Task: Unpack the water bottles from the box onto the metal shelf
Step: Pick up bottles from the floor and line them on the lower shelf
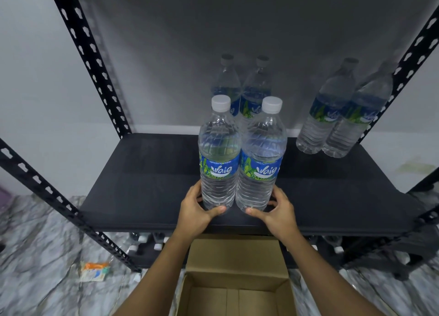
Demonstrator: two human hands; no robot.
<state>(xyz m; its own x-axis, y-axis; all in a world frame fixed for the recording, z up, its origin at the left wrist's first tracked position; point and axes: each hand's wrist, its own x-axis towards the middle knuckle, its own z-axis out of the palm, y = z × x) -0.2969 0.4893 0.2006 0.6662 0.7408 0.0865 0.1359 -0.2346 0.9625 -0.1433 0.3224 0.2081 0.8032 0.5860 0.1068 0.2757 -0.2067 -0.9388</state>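
Two clear water bottles with white caps and blue labels stand side by side near the front edge of the black metal shelf (147,178). My left hand (196,210) wraps the base of the left bottle (218,154). The base of the right bottle (260,159) is gripped by my right hand (276,211). Behind them stand two more bottles (242,87), and another pair of bottles (337,116) stands at the back right. The open cardboard box (235,277) sits below between my forearms; the part of its inside that shows holds nothing.
Black perforated uprights (90,61) frame the shelf on both sides. A lower shelf holds several more bottles (147,241). A small orange and white wrapper (93,269) lies on the marble-patterned floor at the left. A grey wall stands behind.
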